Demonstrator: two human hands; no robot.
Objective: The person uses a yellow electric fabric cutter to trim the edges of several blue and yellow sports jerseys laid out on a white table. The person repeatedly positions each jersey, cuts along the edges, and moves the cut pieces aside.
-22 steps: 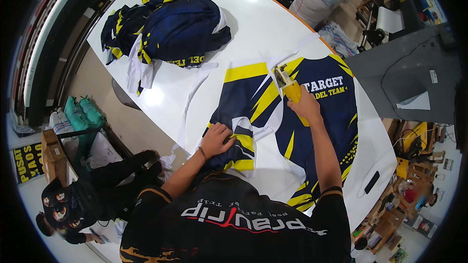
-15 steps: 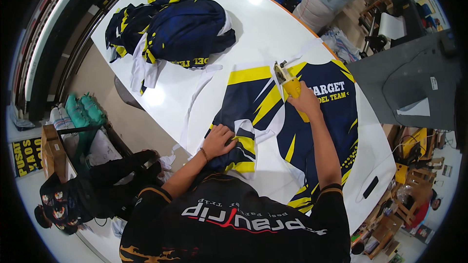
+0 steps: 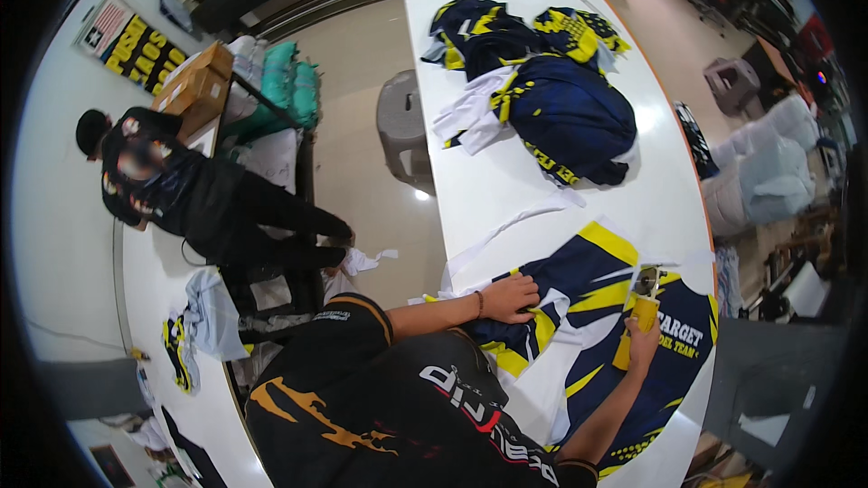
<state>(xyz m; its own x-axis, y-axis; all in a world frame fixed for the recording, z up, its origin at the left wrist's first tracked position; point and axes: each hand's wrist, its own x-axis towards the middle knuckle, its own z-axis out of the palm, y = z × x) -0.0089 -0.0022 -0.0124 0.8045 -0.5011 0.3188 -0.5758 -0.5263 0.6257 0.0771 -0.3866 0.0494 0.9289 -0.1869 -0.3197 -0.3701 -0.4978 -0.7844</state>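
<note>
Right up close, the black shirt (image 3: pixel 389 402) of the person at work fills the lower part of the view and covers the bench's near edge. Just beyond it, the left grip (image 3: pixel 512 298) lies on the striped panel (image 3: pixel 592 267), navy and yellow, fingers bent; whether it pinches any cloth, I can't tell. And here's the right grip (image 3: pixel 644 342), closed firmly around the yellow cutter (image 3: pixel 646 312), whose metal head sits at the far end of the gap between that panel and the lettered panel (image 3: pixel 669 381). The right forearm lies across the lettered panel and hides some of it. Both panels are on the white bench (image 3: pixel 665 140).

Farther up, a white strip (image 3: pixel 520 217) trails over the surface, and beyond it comes a big heap of garments (image 3: pixel 570 113), navy, yellow and white, well apart from the cutter. A grey stool (image 3: pixel 402 131) stands against the bench's left side.

Over on the left, a co-worker (image 3: pixel 185 176) in black stands at another bench, where a pale bag (image 3: pixel 215 312) lies near some coloured cloth.

Now the containers: a cardboard box (image 3: pixel 194 90), contents hidden, beside stuffed green sacks (image 3: pixel 294 90); across on the right, a bulging plastic bag (image 3: pixel 778 167) shows something whitish, too unclear to name.
</note>
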